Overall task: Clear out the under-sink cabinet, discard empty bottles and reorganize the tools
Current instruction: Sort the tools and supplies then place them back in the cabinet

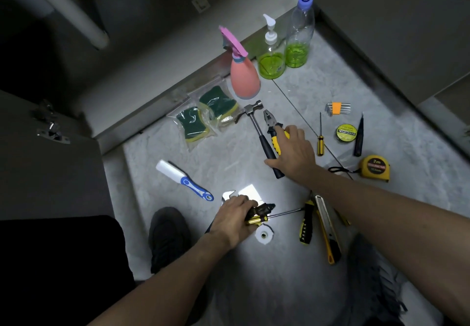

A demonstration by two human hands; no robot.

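Tools lie spread on the grey floor in front of the open cabinet (142, 53). My right hand (292, 149) rests on the yellow-and-black handles of the pliers (270, 125), beside a hammer (262, 135) with a black grip. My left hand (235, 215) is closed on a bundle of tools: a silver wrench (227, 194) and a yellow-handled screwdriver (276, 215) stick out of it. A pink spray bottle (244, 79), a pump bottle (270, 61) and a clear bottle (298, 36), both with green liquid, stand at the cabinet's edge.
Two bagged sponges (206, 117), a blue-handled scraper (183, 179), hex keys (337, 108), a thin screwdriver (320, 137), tape roll (346, 132), black probe (359, 137), tape measure (376, 168), utility knife (326, 226) and white tape (264, 235) lie around. My shoe (169, 236) is below.
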